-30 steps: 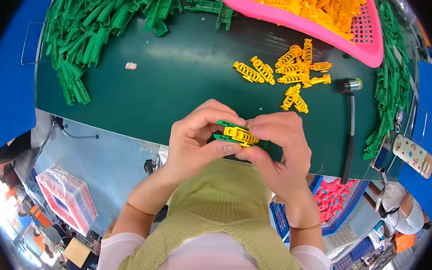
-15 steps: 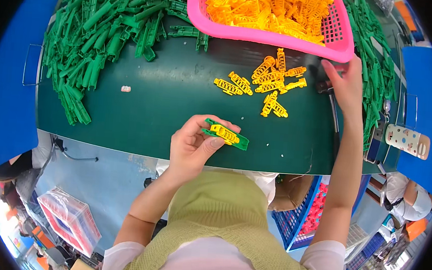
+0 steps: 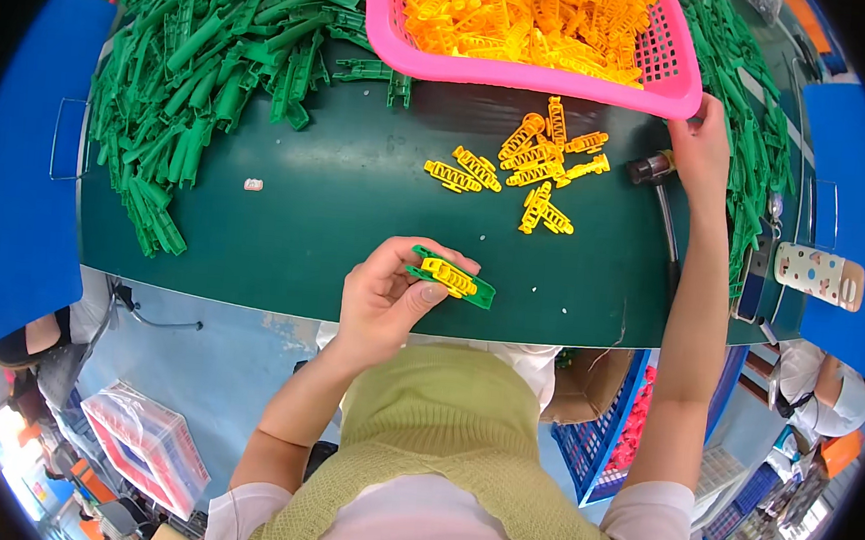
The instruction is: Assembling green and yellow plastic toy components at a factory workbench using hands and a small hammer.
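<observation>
My left hand [image 3: 388,297] holds a green plastic piece [image 3: 469,289] with a yellow clip [image 3: 447,275] set on top of it, just above the near edge of the dark green table [image 3: 336,213]. My right hand [image 3: 699,153] is stretched out to the far right, its fingers on the head end of a small hammer [image 3: 652,169] that lies on the table below the rim of the pink basket [image 3: 526,74]. Several loose yellow clips [image 3: 532,167] lie between my two hands.
A big heap of green plastic pieces [image 3: 206,64] covers the table's left and back. More green pieces [image 3: 749,122] run down the right side. The pink basket is full of yellow clips. A white patterned case [image 3: 819,275] lies at the right edge. Blue crates [image 3: 601,442] stand below the table.
My right hand left the green piece and reached out to the hammer at the right. My left hand keeps the green piece with the yellow clip, now held alone.
</observation>
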Demonstrator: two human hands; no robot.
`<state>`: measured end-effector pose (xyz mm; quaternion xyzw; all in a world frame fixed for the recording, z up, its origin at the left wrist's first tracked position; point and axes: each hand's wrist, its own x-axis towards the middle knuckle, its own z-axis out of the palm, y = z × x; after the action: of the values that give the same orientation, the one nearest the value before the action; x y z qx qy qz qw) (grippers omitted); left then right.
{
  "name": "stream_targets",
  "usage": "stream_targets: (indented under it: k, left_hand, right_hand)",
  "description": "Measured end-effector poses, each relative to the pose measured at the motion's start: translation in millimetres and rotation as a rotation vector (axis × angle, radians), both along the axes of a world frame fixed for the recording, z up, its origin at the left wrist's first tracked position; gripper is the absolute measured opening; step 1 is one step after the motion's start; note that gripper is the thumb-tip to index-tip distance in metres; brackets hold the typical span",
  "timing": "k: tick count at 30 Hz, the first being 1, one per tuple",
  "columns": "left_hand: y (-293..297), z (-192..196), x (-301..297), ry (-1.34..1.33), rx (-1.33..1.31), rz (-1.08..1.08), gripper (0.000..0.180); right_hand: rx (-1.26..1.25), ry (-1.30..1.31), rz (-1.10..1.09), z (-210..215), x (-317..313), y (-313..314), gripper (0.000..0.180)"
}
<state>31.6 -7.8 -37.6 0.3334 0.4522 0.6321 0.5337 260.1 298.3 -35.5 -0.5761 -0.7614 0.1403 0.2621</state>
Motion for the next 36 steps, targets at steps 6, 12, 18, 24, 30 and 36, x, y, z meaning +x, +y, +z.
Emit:
stream_targets:
  k: [6, 12, 18, 24, 30, 36]
  left_hand:
    - [3.0, -3.0, 3.5, -0.044, 0.022, 0.009, 0.026]
    - [-3.1, 0.1, 0.8, -0.028, -0.015, 0.026, 0.026]
    - [0.0, 9.3, 4.4, -0.136, -0.051, 0.009, 0.029]
    - [21.2, 31.6, 13.4, -0.087, 0.098, -0.051, 0.036]
    - [20.0, 37.4, 6.2, -0.118, 0.016, -0.04, 0.038]
    - [14.3, 32.8, -2.7, -0.127, 0.029, -0.057, 0.038]
  right_hand:
    - [0.038, -0.104, -0.095, -21.0, 30.6, 37.1, 0.049]
    - [0.263, -0.595, -0.093, 42.6, 19.1, -16.8, 0.027]
    - [-0.221, 0.251, 0.055, 66.0, 33.1, -84.5, 0.032]
    - [-0.978, 0.633, 0.411, 72.9, -27.2, -166.1, 0.03]
    - [-1.225, 0.85, 0.538, 54.2, -41.5, -185.5, 0.035]
    - [-1.333, 0.953, 0.484, 54.6, -39.3, -183.6, 0.04]
